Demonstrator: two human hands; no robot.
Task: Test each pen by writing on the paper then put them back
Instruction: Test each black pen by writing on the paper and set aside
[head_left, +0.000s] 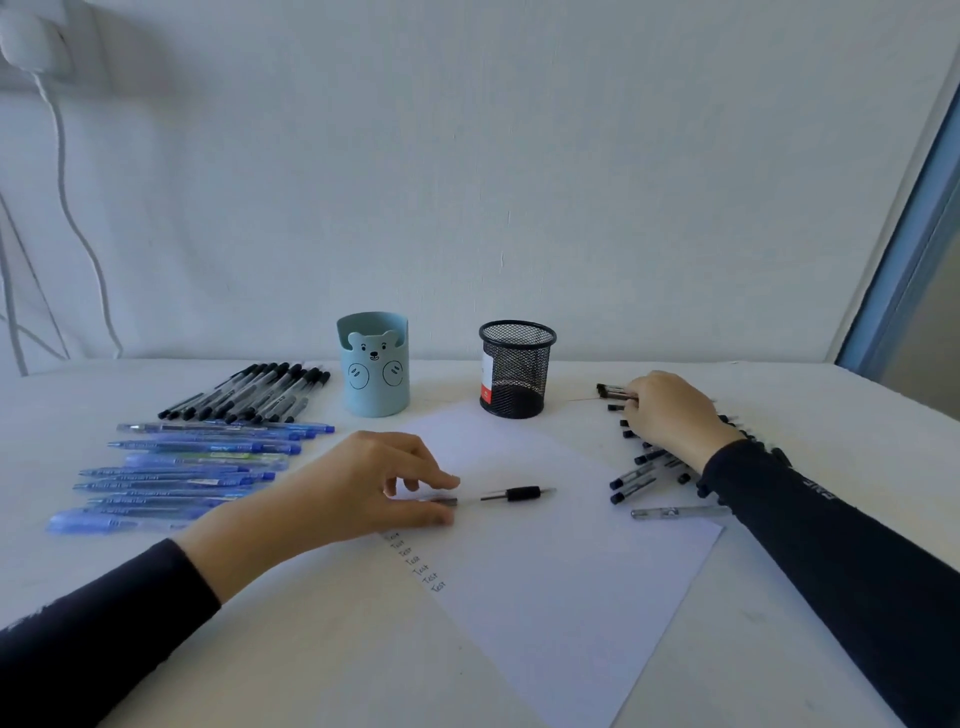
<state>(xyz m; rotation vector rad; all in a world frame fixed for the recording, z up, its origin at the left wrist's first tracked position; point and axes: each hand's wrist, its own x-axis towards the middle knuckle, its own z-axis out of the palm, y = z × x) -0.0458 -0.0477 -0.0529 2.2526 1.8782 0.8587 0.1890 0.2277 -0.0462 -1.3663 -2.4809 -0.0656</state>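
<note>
your left hand (363, 488) pinched an uncapped pen (498, 495) lying on the paper (561, 597); your right hand (670, 410) closed on a pen (613, 391) at the right pile (644, 473), on the tabletop (311, 649).

A white table (311, 649) carries everything. At its centre lies a white sheet of paper (561, 597), turned at an angle. At ten o'clock from the sheet lies a row of black-capped pens (249, 397), and at nine o'clock a row of blue pens (187, 467). At twelve o'clock stand a light-blue bear-faced pen cup (375, 374) and a black mesh pen cup (516, 370). At two o'clock lies a loose pile of black pens (649, 467).
</note>
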